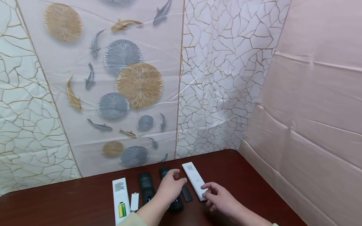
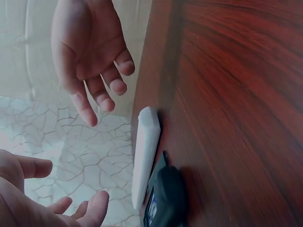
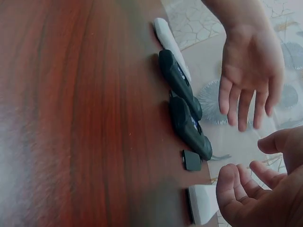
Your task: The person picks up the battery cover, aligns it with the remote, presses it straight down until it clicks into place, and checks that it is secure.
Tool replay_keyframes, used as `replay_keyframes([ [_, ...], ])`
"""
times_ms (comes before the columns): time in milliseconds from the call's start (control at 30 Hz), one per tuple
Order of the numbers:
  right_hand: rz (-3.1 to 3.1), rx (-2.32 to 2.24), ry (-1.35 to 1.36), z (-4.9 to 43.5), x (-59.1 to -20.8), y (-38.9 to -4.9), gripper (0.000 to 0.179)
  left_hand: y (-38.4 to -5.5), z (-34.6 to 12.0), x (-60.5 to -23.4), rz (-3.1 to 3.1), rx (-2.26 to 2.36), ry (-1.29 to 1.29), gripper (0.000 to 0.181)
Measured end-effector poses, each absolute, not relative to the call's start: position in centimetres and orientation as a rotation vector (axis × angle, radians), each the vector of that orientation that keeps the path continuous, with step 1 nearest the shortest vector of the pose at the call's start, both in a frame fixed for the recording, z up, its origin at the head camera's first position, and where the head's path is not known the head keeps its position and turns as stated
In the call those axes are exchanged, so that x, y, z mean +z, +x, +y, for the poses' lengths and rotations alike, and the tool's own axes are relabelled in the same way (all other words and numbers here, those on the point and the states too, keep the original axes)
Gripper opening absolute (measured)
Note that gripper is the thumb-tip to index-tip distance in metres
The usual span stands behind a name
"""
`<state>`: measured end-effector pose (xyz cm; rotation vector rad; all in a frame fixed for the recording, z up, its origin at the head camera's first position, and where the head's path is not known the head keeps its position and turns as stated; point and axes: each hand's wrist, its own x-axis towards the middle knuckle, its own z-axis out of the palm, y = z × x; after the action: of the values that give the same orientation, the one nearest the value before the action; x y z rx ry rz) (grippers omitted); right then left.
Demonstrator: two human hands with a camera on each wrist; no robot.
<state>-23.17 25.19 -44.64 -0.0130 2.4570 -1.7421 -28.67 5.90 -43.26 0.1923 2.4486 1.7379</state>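
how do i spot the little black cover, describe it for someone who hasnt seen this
On the reddish-brown table, find the long white remote farthest right in the head view, near the right hand. Just left of it lies the little black cover. It is far shorter than the black remotes, and the other small cover is white.

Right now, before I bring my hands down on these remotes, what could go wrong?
Your left hand hangs above a black remote, near a loose black cover; lowering it might knock that cover away. Your right hand hovers by the near end of the right white remote and could push it askew. In the left white remote, batteries seem to sit exposed, the white cover beside it; a bump might loosen them.
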Motion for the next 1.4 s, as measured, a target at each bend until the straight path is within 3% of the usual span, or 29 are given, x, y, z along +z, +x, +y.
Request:
replay_keyframes([
  [467, 2.441, -1.766, -0.080, 24.3, -44.3, -24.6, 0.029, -26.8, 2.1, -41.6, 2.385, 1.777, 0.220, 0.045],
  [900, 2.476, -1.701, -0.172, 23.4, -44.5, -26.0, 0.028, -28.5, 1.5, -42.6, 2.493, 1.661, 0.129, 0.046],
  [1133, 2.876, -1.042, -0.468, 23.4, -45.3, -28.5, 0.019, -30.6, 1.9, -44.1, 2.521, 1.618, 0.073, 0.046],
  [1400, 2.962, -0.261, -0.923, 22.1, -44.9, -30.8, 0.025, -32.6, 1.8, -44.9, 2.572, 1.542, 0.002, 0.054],
])
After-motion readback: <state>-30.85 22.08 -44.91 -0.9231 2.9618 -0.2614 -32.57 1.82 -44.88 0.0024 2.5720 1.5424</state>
